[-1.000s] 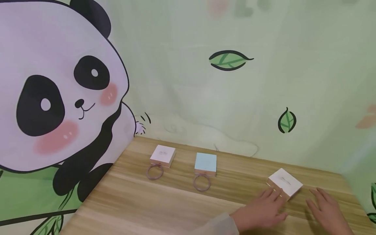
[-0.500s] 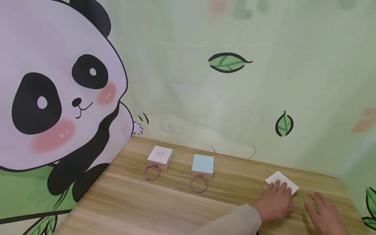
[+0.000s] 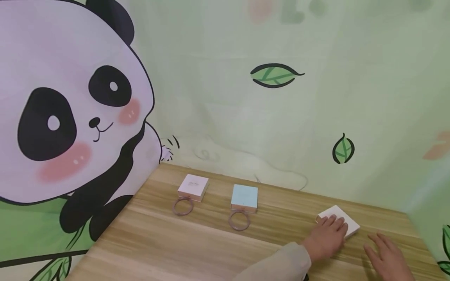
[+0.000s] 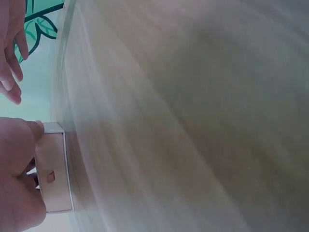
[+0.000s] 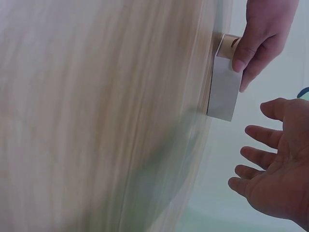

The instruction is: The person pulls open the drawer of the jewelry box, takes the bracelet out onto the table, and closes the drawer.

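Observation:
A white box (image 3: 351,226) with a tan front side sits at the right of the wooden table (image 3: 197,246). My left hand (image 3: 327,239) rests on its lid, fingers spread over the top. In the right wrist view, the left thumb (image 5: 240,62) lies against the upper edge of the box's side. My right hand (image 3: 388,253) is held just right of the box, apart from it, its fingers loosely extended and nothing in them. The left wrist view shows the box's tan side (image 4: 52,169) with a small notch.
A pale pink box (image 3: 193,185) and a light blue box (image 3: 245,195) stand farther left, each with a thin purplish ring (image 3: 239,221) in front. A fabric backdrop (image 3: 218,97) with a panda print borders the table.
My left hand has moved from the front side of the white box up onto its lid. The right hand stays nearly in place beside it.

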Motion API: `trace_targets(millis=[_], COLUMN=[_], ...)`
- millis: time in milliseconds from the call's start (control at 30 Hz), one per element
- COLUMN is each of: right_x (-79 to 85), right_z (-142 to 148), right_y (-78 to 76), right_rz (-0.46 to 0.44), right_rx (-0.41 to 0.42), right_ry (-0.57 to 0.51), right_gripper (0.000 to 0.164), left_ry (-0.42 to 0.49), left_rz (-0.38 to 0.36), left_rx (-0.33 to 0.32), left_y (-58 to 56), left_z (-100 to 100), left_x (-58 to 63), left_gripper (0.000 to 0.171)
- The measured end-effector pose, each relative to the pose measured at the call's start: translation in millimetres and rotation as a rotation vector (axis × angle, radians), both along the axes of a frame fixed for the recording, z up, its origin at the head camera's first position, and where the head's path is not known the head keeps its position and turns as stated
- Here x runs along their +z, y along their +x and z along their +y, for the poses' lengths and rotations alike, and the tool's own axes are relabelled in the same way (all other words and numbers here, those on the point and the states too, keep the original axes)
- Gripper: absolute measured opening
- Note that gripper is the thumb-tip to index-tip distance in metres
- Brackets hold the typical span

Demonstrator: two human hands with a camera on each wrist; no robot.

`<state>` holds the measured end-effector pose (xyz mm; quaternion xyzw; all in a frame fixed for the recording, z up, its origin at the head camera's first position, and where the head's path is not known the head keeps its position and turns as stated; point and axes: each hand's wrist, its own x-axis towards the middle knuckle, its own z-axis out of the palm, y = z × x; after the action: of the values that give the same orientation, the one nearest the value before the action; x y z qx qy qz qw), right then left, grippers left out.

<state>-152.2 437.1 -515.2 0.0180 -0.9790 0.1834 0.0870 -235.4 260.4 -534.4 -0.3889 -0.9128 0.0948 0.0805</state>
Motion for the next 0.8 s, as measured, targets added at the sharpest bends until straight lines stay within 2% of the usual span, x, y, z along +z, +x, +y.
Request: trace_targets(millis=[200,333,433,600,800], right_x=[-1.8,-2.3,-5.9,-9.4,-9.6], right_z=[-4,-6,-10,-17,-21], right_y=[-6.7,-11.1,-12.1,-16.0,-17.8], right_rz=[-0.024,-0.044,-0.006,0.075,0.043], right_rx=[0.008,0.01,0.01,0.022,0.023], right_ry=[0.018,0.026,0.022,0.005,-0.006], right_gripper=[0.046,0.047,0.044,0.04,0.042], left_ry=[-0.006,0.008,0.009,-0.002,-0.016], left_rz=[-0.031,0.004,0.027,-0.001,-0.042], left_rx=[-0.04,-0.06,-0.069,-0.054,-0.045], left_y=[-3.6,-5.7,-6.4,-8.1,-7.2], left_z=[-8,-12,-15,-22,-28], left_x=[5.7,6.6,6.2,12.8,15.6], left_gripper=[0.05,0.05,0.049,0.049,0.048])
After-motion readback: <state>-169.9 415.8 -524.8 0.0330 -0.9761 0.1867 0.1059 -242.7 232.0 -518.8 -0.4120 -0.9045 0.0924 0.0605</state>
